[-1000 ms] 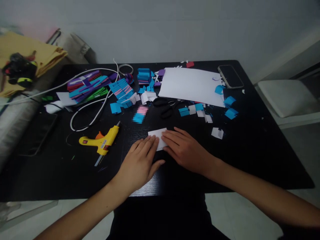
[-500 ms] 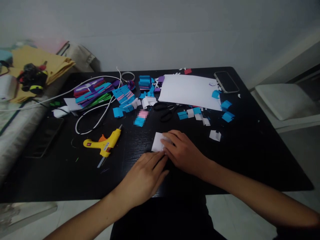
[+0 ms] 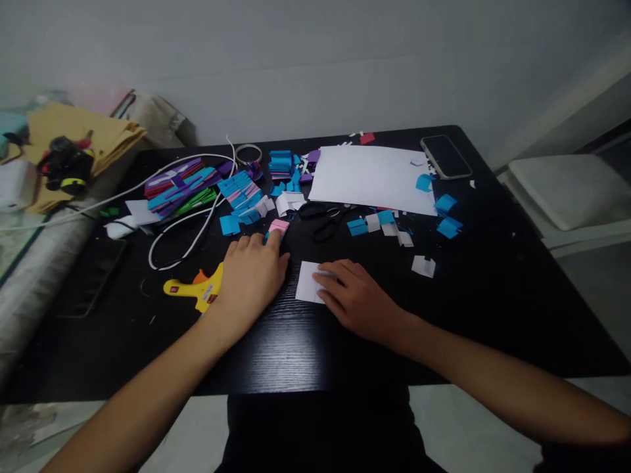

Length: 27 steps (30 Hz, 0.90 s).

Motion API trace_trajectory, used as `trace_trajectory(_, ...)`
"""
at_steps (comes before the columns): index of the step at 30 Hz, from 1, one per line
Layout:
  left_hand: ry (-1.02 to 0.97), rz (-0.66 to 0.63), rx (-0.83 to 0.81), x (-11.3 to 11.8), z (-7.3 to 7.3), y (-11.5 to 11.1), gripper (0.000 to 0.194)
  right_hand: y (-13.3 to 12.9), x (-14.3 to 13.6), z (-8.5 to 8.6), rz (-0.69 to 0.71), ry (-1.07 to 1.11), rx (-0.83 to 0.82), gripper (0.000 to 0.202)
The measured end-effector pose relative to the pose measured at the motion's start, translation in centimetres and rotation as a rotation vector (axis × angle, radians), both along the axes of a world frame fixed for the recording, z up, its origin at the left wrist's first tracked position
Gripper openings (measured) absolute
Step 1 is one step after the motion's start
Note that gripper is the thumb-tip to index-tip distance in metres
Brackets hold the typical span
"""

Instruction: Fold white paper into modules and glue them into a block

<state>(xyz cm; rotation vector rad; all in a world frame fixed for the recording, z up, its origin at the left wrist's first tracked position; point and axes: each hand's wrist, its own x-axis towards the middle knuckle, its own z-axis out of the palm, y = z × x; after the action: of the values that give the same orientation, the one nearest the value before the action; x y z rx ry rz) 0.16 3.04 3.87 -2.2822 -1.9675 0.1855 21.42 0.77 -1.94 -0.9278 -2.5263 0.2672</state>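
Note:
My left hand (image 3: 254, 272) reaches over the table with its fingers apart, the index fingertip on a small pink and blue folded paper (image 3: 279, 226). Its wrist covers part of the yellow glue gun (image 3: 211, 289). My right hand (image 3: 357, 295) lies on a small white paper (image 3: 305, 282), fingers spread, pressing the paper's right side against the black table. Black-handled scissors (image 3: 325, 230) lie just beyond the right hand. Folded blue and white pieces (image 3: 377, 223) sit to the right of them.
At the back are a large white sheet (image 3: 372, 180), a phone (image 3: 446, 156), colored paper strips (image 3: 182, 187) and a looped white cable (image 3: 152, 243). A dark phone-like slab (image 3: 91, 279) lies at the left. Yellow envelopes (image 3: 111, 135) are piled beyond the table's left edge.
My left hand has left the white paper and moved left and forward to the pink and blue piece, now partly covering the glue gun. My right hand has stayed on the white paper.

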Motion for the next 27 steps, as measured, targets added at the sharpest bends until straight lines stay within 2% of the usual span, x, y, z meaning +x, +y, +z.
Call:
trace_trajectory(5,-0.03,0.036,-0.002,0.5,-0.5,-0.3,0.024,0.1,0.2,-0.1,-0.004,0.067,-0.037,0.027)
trace_trajectory(10,-0.215,-0.047,0.032,1.2,-0.2,-4.0,0.029,0.2,0.3,0.0,-0.018,0.094,-0.067,0.027)
trace_trajectory(15,-0.378,-0.138,0.005,2.2,-1.7,-6.9,0.034,0.4,0.3,0.0,-0.002,0.146,-0.1,0.024)
trace_trajectory(20,-0.419,-0.207,0.013,1.7,-3.2,-7.1,0.037,0.5,0.4,-0.3,-0.031,0.219,-0.123,0.017)
trace_trajectory(27,-0.39,-0.322,0.038,0.6,-3.6,-6.3,0.039,0.4,0.5,-0.2,-0.028,0.183,-0.113,0.022)
